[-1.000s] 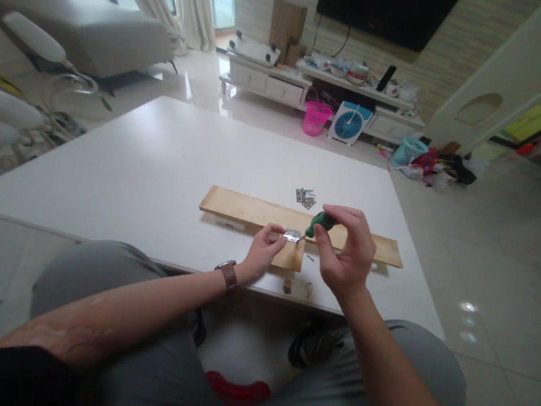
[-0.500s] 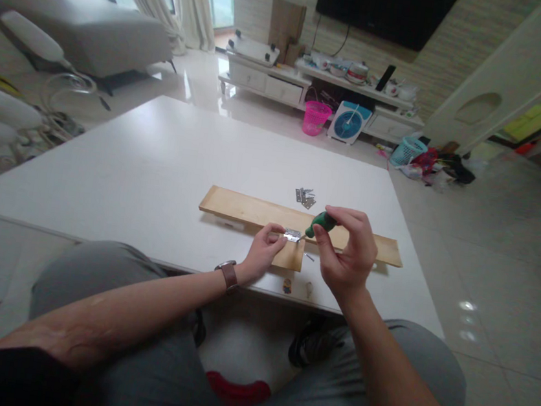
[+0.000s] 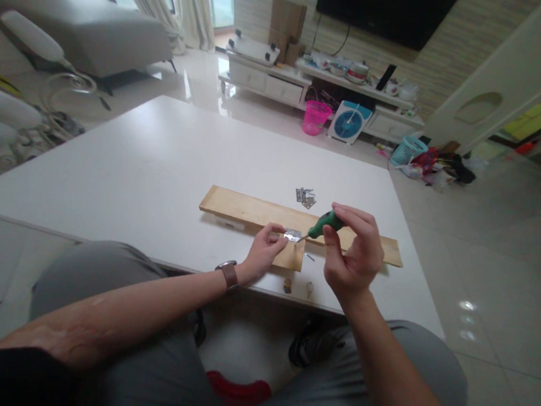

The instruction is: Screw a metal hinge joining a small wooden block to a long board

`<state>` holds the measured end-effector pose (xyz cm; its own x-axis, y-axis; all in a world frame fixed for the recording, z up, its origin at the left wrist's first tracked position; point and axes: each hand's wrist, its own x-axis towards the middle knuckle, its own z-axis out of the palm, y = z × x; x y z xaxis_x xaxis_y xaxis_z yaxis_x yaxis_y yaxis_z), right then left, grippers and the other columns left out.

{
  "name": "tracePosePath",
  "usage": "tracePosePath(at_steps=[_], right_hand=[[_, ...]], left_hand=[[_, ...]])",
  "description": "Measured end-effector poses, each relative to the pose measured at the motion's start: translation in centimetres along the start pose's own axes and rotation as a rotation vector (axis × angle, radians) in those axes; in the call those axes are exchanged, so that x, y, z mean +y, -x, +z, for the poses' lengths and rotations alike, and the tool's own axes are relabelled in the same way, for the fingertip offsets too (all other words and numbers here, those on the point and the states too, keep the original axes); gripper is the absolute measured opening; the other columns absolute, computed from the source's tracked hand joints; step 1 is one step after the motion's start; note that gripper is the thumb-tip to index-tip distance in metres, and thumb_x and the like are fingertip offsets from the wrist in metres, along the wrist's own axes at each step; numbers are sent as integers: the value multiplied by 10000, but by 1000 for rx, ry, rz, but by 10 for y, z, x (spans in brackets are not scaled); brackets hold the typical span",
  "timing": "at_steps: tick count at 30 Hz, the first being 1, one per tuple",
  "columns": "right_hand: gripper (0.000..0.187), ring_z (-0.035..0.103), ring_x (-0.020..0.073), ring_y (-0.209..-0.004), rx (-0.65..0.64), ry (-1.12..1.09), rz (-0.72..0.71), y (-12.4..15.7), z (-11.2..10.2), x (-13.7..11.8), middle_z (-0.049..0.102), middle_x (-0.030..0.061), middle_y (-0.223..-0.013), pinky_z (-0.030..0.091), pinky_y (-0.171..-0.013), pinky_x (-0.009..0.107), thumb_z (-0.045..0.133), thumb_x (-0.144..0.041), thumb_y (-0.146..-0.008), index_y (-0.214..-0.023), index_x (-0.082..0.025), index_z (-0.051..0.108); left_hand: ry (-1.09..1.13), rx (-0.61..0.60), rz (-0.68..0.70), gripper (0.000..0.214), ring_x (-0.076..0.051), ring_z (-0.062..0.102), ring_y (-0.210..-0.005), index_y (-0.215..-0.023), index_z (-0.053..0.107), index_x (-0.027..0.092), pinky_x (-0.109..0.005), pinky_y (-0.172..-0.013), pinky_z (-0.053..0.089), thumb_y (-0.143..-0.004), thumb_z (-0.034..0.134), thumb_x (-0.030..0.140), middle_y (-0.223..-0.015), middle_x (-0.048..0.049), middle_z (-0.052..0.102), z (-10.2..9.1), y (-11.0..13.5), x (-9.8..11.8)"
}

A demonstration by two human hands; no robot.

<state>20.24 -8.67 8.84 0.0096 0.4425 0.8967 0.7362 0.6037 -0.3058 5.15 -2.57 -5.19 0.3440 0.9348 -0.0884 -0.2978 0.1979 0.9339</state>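
A metal hinge (image 3: 292, 235) lies across the joint between a long wooden board (image 3: 240, 207) and a short wooden piece (image 3: 288, 257). My left hand (image 3: 265, 248) pinches the hinge's left side with thumb and fingers and rests on the short piece. In my right hand (image 3: 355, 255) is a green-handled screwdriver (image 3: 325, 223), gripped by thumb and fingertips. It slants down to the left, its tip at the hinge's right edge. Whether the tip sits in a screw is too small to tell.
On the white table (image 3: 157, 164), spare hinges (image 3: 305, 197) lie beyond the long board. Near the front edge are a small yellow-and-blue item (image 3: 287, 286) and a keyring-like piece (image 3: 309, 289). Thin metal bits (image 3: 310, 256) lie right of the short piece.
My right hand and the screwdriver handle have shifted slightly right, and more of the handle shows. The tip stays by the hinge. My left hand and the boards have not visibly moved.
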Motion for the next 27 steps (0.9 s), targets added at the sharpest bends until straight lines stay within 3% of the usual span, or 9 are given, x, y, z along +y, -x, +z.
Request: tracePosePath(at_steps=[8, 16, 27], right_hand=[[400, 780, 275, -1159, 45, 38, 71, 9, -23, 10, 769, 78, -1222, 685, -939, 491, 710, -159, -1001, -1366, -320, 692], [364, 792, 251, -1069, -18, 181, 158, 33, -51, 18, 806, 71, -1170, 689, -906, 464, 761, -155, -963, -1301, -284, 724], [307, 809, 241, -1000, -88, 273, 160, 55, -60, 29, 813, 62, -1100, 705, -863, 430, 763, -167, -967, -1261, -251, 736]], left_hand=[[4, -3, -45, 457, -164, 657, -700, -1113, 574, 247, -248, -649, 475, -807, 855, 438, -775, 30, 694, 2, 4, 4], [-15, 13, -11, 474, -179, 684, -794, -1235, 534, 260, -275, -725, 512, -831, 767, 344, -878, 16, 723, 4, 4, 1], [-29, 23, -29, 507, -177, 672, -790, -1292, 524, 262, -284, -735, 511, -849, 753, 351, -876, 13, 708, 3, 5, -1]])
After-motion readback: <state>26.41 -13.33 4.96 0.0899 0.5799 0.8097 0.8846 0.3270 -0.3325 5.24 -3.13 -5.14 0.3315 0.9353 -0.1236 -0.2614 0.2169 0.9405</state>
